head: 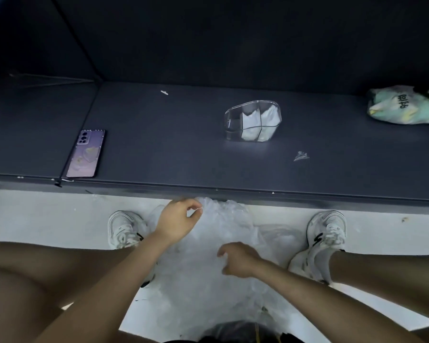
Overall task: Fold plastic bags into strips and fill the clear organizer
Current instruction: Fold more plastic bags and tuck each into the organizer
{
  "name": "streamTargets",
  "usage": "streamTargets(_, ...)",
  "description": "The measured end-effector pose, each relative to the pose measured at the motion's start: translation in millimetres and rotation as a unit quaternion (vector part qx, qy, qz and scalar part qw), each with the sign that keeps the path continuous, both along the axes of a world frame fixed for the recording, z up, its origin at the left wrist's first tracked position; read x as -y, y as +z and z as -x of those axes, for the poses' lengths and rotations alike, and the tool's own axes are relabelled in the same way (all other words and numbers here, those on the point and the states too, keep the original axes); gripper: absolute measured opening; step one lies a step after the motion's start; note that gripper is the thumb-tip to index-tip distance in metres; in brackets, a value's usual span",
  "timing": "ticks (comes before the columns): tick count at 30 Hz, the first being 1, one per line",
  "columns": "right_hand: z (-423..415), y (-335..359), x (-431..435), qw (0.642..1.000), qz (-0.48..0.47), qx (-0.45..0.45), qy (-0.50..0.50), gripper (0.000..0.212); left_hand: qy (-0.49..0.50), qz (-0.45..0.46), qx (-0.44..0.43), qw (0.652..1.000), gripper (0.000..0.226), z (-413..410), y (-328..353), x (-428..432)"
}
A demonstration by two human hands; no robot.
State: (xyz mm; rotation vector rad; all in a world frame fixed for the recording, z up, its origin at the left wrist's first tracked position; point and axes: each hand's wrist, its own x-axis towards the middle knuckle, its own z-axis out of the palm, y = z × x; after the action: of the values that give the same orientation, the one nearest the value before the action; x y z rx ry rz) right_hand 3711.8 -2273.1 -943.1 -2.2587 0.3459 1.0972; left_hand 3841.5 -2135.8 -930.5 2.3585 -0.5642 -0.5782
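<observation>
Grip | left hand (177, 221) pinches plastic bag (203, 283) | right hand (238, 259) clutches it

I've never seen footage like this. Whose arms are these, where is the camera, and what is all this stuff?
No machine here: a person wears a camera on the head, looking down at their own arms, knees and shoes. The left hand pinches the edge of a thin clear bag between the feet; the right hand grips it nearer the body. On the dark table lie a phone, a clear organizer with folded white bags in two sections, and a printed bag at far right.
</observation>
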Motion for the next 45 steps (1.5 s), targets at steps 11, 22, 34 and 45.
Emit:
streamTargets(11, -40, 111, 99, 0.961, 0.039, 0.260, -0.089, 0.016, 0.012, 0.071, 0.031, 0.997, 0.035, -2, 48, 20)
streamTargets(22, -69, 162, 103, 0.889, -0.195, 0.301, -0.286, 0.013, 0.008, 0.203, 0.034, 0.979, 0.056, 15, 100, 57)
streamTargets(34, -63, 175, 168, 0.851, -0.258, 0.251, -0.383, 0.019, 0.057, 0.306, -0.061, 0.948, 0.039, -29, 109, 48)
streamTargets(45, -69, 164, 155, 0.892, 0.051, 0.335, -0.299, 0.025, 0.240, 0.429, -0.133, 0.861, 0.009, -43, 120, 43)
